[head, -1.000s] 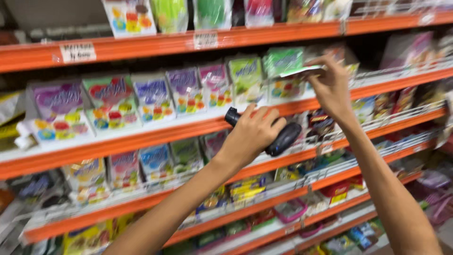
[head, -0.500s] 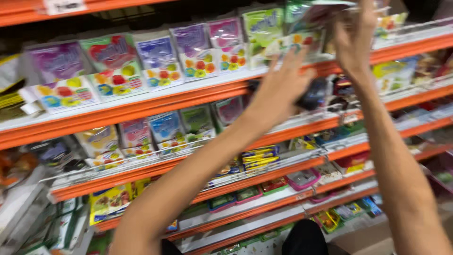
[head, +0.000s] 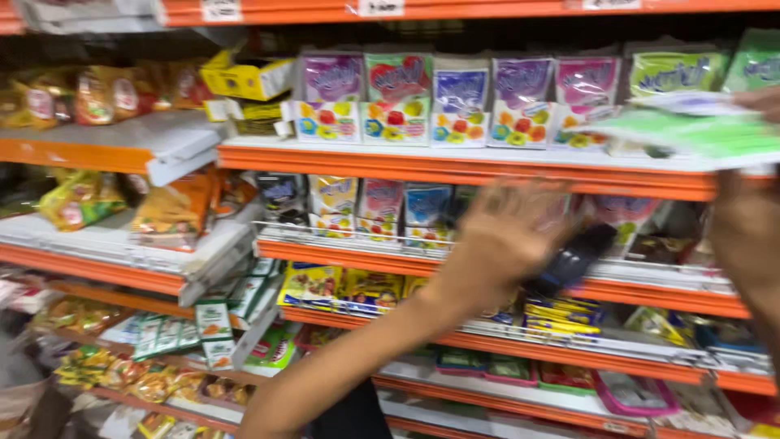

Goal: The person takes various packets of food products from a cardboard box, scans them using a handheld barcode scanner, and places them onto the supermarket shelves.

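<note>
Raised since: left hand (head: pixel 504 236) seemingly gripping one black scanner (head: pixel 573 258).

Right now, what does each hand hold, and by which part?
Left hand: a black handheld device, gripped at its near end. Right hand: a flat green packet, by its right edge.

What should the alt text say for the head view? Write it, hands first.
The left hand holds a black handheld device before orange shelves of colourful candy packets, while the right hand, blurred at the frame edge, holds a green packet at the upper shelf.
</note>
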